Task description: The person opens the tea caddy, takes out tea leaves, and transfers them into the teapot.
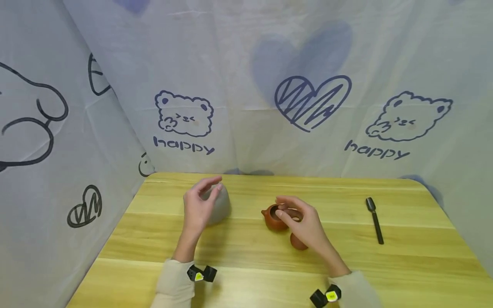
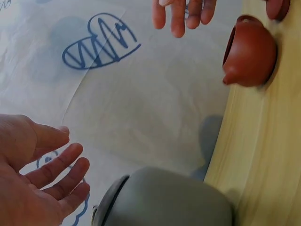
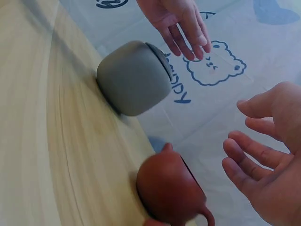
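A grey rounded jar (image 1: 222, 209) with a lid (image 3: 160, 59) stands on the table at left of centre. My left hand (image 1: 198, 207) hovers over it, fingers loosely bent and apart from the lid, as the right wrist view shows. A small reddish-brown clay teapot (image 1: 274, 223) sits right of the jar, its top uncovered and its spout toward the left. Above the teapot is my right hand (image 1: 304, 220), fingers relaxed, spread and holding nothing. A reddish-brown piece (image 1: 297, 242), possibly the teapot's lid, lies in front of the teapot, partly behind my right hand.
A dark scoop (image 1: 374, 220) with a long handle lies at the right of the wooden table (image 1: 250, 282). Printed white cloth (image 1: 246, 141) hangs behind the table and along its left side.
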Demonstrator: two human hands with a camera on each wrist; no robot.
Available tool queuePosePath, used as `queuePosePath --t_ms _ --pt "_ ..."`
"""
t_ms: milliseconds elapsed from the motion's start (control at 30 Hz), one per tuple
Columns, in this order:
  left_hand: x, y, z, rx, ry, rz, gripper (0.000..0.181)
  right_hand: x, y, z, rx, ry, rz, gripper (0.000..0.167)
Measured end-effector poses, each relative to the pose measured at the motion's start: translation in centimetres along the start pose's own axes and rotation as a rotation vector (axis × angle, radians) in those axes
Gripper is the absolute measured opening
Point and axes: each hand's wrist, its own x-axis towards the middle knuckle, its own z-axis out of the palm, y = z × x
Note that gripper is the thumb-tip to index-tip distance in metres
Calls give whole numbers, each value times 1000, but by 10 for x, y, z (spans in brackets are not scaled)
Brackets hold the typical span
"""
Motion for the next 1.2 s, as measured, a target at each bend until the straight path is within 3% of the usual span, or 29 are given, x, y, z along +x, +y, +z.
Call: queuePosePath --t_ms 300,700,967,1200 --pt "8 -12 -25 117 12 -29 19 17 -7 29 84 -6 27 44" --pt "18 -30 -46 347 -92 -123 31 37 0 70 155 -44 83 52" --pt "19 -38 -52 376 -173 -195 33 46 8 97 173 -35 119 60" --pt "18 -39 -52 340 -134 -165 24 53 13 119 181 -55 138 67"
